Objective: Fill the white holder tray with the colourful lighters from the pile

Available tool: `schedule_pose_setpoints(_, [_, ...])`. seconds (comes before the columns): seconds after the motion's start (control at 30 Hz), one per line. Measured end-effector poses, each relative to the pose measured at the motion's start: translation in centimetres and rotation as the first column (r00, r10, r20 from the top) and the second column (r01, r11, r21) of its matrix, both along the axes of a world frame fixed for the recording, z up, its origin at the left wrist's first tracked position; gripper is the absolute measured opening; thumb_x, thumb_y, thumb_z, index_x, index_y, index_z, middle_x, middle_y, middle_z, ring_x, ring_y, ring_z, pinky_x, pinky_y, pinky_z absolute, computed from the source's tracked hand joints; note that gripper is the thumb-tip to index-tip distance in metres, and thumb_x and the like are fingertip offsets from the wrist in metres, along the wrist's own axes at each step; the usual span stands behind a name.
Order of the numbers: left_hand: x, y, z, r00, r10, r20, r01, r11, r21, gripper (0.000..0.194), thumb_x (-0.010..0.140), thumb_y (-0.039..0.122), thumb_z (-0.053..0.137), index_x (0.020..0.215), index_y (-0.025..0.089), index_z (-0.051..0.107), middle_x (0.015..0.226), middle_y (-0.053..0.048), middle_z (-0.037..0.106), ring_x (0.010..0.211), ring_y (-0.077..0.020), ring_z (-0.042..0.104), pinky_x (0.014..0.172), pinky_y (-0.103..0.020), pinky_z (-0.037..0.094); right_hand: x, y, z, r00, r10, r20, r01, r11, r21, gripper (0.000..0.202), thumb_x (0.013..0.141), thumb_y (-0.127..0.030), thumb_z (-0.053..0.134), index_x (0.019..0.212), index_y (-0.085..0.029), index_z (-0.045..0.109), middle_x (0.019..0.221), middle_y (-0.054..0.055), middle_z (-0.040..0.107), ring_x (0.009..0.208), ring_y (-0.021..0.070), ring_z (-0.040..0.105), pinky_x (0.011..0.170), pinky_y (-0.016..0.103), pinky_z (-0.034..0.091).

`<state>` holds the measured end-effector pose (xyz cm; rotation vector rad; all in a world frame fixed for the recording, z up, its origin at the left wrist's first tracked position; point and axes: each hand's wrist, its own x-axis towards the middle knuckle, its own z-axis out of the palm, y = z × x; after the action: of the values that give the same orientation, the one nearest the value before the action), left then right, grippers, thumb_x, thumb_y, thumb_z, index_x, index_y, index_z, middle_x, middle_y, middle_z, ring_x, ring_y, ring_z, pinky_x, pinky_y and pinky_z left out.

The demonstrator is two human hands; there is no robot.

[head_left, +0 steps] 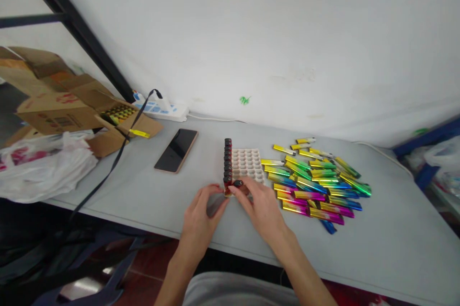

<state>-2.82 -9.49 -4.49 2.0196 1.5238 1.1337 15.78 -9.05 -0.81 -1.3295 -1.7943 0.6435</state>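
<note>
Black-topped stick (237,183) is at the near end of the white tray (247,159), pinched between thumb and index finger of the right hand (264,205), forearm angled inward. Left hand (198,216) curves at the tray's near-left corner, fingertips slightly apart; whether they grip anything cannot be told.

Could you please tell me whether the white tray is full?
No, only partly filled: a row of black-topped pieces stands along its left side, while bare cells show beside it. The right hand hides some near cells.
</note>
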Motion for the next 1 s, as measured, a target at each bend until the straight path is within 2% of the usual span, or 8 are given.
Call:
schedule_pose_setpoints(0.13, [0.0, 0.0, 0.1, 1.0, -0.013, 0.016, 0.013, 1.0, 0.002, 0.014, 0.097, 0.033, 0.071, 0.109, 0.027, 0.067, 0.116, -0.003, 0.078, 0.108, -0.0209, 0.078, 0.099, -0.035, 0.063, -0.3, -0.2, 0.5, 0.982, 0.006, 0.186, -0.006, 1.0, 0.004, 0.013, 0.107, -0.032, 0.062, 0.111, -0.021, 0.066, 0.103, 0.007, 0.077, 0.092, 0.0248, 0.075, 0.08, 0.035, 0.058])
schedule_pose_setpoints(0.33, [-0.1, 0.2, 0.0, 1.0, -0.027, 0.011, 0.027, 0.999, 0.032, 0.014, 0.098, 0.038, 0.068, 0.106, 0.027, 0.068, 0.115, -0.004, 0.078, 0.107, -0.0224, 0.078, 0.097, -0.036, 0.064, -1.8, 0.0, 1.4, 0.879, -0.024, 0.477, 0.014, 1.0, 0.024, 0.015, 0.107, -0.034, 0.061, 0.103, -0.021, 0.065, 0.099, 0.009, 0.073, 0.09, 0.0268, 0.073, 0.077, 0.037, 0.058])
schedule_pose_setpoints(0.43, [-0.3, 0.4, -0.2, 1.0, -0.02, -0.008, 0.021, 0.998, 0.053, 0.016, 0.098, 0.041, 0.068, 0.105, 0.027, 0.069, 0.116, -0.004, 0.078, 0.107, -0.0231, 0.079, 0.096, -0.037, 0.064, -1.9, 0.0, 1.6, 0.863, -0.031, 0.505, 0.023, 0.999, 0.023, 0.02, 0.106, -0.039, 0.062, 0.104, -0.019, 0.067, 0.101, 0.011, 0.073, 0.093, 0.0279, 0.073, 0.078, 0.038, 0.058])
schedule_pose_setpoints(0.53, [-0.6, 0.5, -0.4, 0.999, -0.024, -0.04, 0.026, 0.999, 0.035, 0.019, 0.098, 0.043, 0.066, 0.108, 0.028, 0.069, 0.116, -0.004, 0.079, 0.106, -0.0239, 0.079, 0.093, -0.037, 0.065, -0.6, -0.2, 2.1, 0.91, 0.018, 0.413, -0.013, 1.0, -0.015, 0.032, 0.102, -0.05, 0.066, 0.108, -0.019, 0.068, 0.103, 0.011, 0.074, 0.094, 0.0274, 0.073, 0.079, 0.037, 0.057])
schedule_pose_setpoints(0.63, [-0.7, 0.6, -0.7, 0.997, -0.011, -0.072, 0.012, 1.0, 0.02, 0.02, 0.097, 0.047, 0.068, 0.107, 0.029, 0.068, 0.117, -0.004, 0.079, 0.106, -0.0252, 0.079, 0.09, -0.037, 0.066, 3.1, 0.4, 2.9, 0.964, 0.02, 0.266, -0.015, 1.0, -0.024, 0.031, 0.103, -0.051, 0.065, 0.109, -0.021, 0.07, 0.098, 0.006, 0.075, 0.086, 0.0226, 0.072, 0.077, 0.033, 0.055])
schedule_pose_setpoints(0.77, [-0.7, 0.7, -0.9, 0.998, 0.024, -0.06, -0.026, 0.999, -0.023, 0.028, 0.093, 0.05, 0.073, 0.108, 0.03, 0.064, 0.115, -0.005, 0.079, 0.105, -0.0284, 0.079, 0.092, -0.044, 0.066, 11.6, 3.8, 3.2, 0.955, -0.142, 0.261, 0.125, 0.989, 0.08, 0.024, 0.108, -0.039, 0.058, 0.103, -0.021, 0.073, 0.095, 0.005, 0.076, 0.083, 0.0208, 0.07, 0.082, 0.034, 0.053])
schedule_pose_setpoints(0.9, [-0.4, 0.7, 0.1, 0.996, 0.083, 0.04, -0.079, 0.993, -0.09, 0.054, 0.084, 0.058, 0.08, 0.122, 0.026, 0.059, 0.122, -0.01, 0.075, 0.105, -0.0308, 0.077, 0.094, -0.052, 0.066, 19.6, 8.7, 2.3, 0.904, -0.221, 0.366, 0.18, 0.973, 0.143, 0.024, 0.104, -0.034, 0.059, 0.112, -0.018, 0.075, 0.109, 0.012, 0.077, 0.1, 0.0261, 0.072, 0.097, 0.042, 0.054])
schedule_pose_setpoints(1.0, [0.7, 0.9, 1.8, 0.987, 0.082, 0.139, -0.078, 0.996, -0.033, 0.067, 0.086, 0.056, 0.079, 0.139, 0.023, 0.052, 0.136, -0.015, 0.065, 0.118, -0.0312, 0.072, 0.099, -0.053, 0.064, 22.9, 11.5, 0.9, 0.862, -0.185, 0.471, 0.137, 0.981, 0.135, 0.034, 0.104, -0.035, 0.057, 0.128, -0.017, 0.071, 0.134, 0.018, 0.071, 0.129, 0.0301, 0.064, 0.114, 0.047, 0.047])
